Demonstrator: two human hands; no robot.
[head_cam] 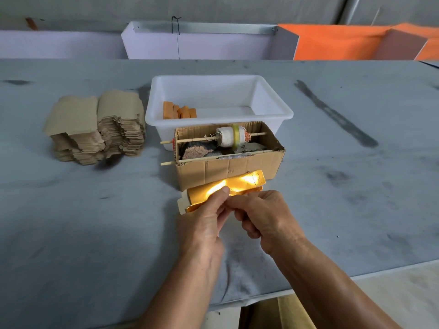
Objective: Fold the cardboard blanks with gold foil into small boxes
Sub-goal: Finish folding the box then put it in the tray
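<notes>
Folding one gold blank, frame centre

Both grips pinch the gold-foil blank (223, 189) — left hand (206, 219) thumb on foil, right hand (261, 217) at near edge. Long axis runs lower left to upper right, above counter (95, 222).

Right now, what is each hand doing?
Left hand: pinching the gold blank, thumb on the foil.
Right hand: fingers curled at the blank's near edge, apparently gripping it; the contact is hidden.
</notes>
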